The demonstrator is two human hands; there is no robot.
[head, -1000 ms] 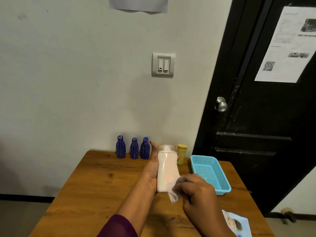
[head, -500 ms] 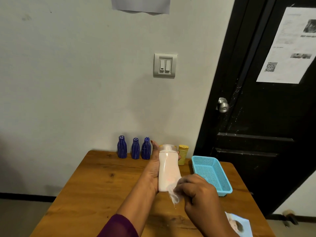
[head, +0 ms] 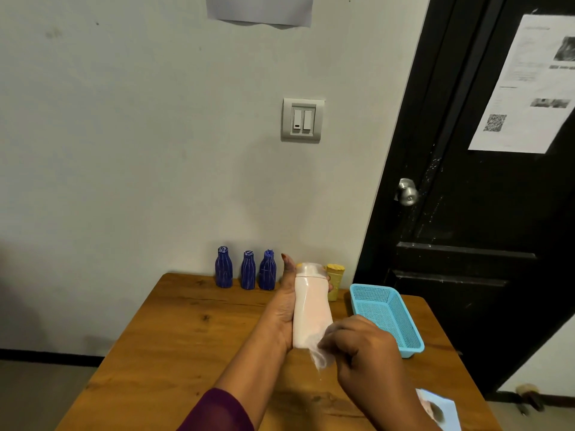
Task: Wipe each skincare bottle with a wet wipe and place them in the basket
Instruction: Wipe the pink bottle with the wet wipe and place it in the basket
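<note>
Pale pink bottle: held upright with a slight lean over the wooden table, cap end away from the person, just left of the basket.
Left hand: grips the bottle from its left side, thumb pointing up beside the cap, fingertips curled round the far side.
Right hand: fingers curled, pinching a white wet wipe against the bottle's lower right edge; the wipe trails below the base.
Basket: light blue mesh plastic, on the table's right side.
Blue bottles: three in a row at the table's back edge against the wall, left, middle, right.
Yellow bottle: one, partly hidden behind the pink bottle.
Wipe packet: pale blue, at the near right corner, partly covered by the right forearm.
Surroundings: black door on the right, light switch on the wall.
Count: five bottles, one basket, one wipe.
</note>
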